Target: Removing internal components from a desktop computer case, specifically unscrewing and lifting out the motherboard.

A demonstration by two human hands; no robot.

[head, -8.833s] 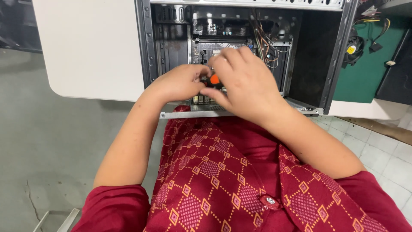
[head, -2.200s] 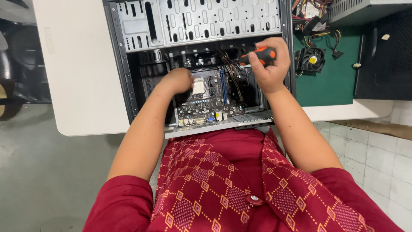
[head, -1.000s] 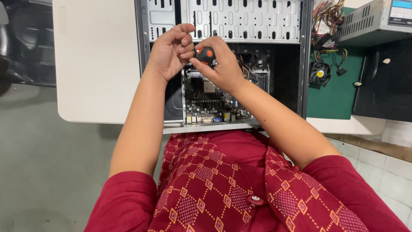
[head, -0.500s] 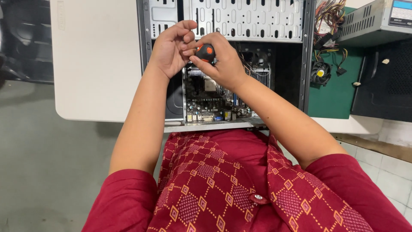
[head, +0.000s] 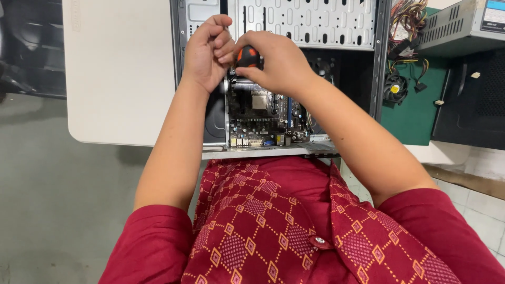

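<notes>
Above the motherboard (head: 265, 113) in the open computer case (head: 294, 26), the right hand (head: 279, 63) clasps an orange-black screwdriver handle (head: 246, 55), the left hand (head: 206, 50) curled closed beside it, its fingers touching the right hand.

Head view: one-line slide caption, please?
Both hands, left hand and right hand, grip an orange-and-black screwdriver handle above the green motherboard.

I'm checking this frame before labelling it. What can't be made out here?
- Screwdriver tip and shaft, head view: hidden by the right hand.
- What the left hand pinches: covered by its own fingers.
- Motherboard upper part: behind both hands.
- Case top: cut off by the frame edge.
</notes>
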